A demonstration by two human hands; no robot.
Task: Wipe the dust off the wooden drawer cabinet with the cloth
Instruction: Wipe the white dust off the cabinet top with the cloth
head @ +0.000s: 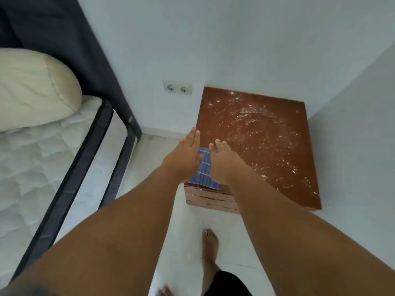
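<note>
The wooden drawer cabinet stands in the room's corner, its reddish-brown top speckled with white dust. A blue checked cloth lies on the top's near left corner, partly hidden by both hands. My left hand reaches over the cabinet's left edge with straight fingers, its palm over the cloth's left side. My right hand lies with fingers extended over the cloth's right side. Whether either palm presses the cloth is hidden.
A bed with a white mattress, dark frame and cream pillow stands at left. A double wall socket sits left of the cabinet. White walls enclose the cabinet behind and at right. My bare foot stands on the pale floor.
</note>
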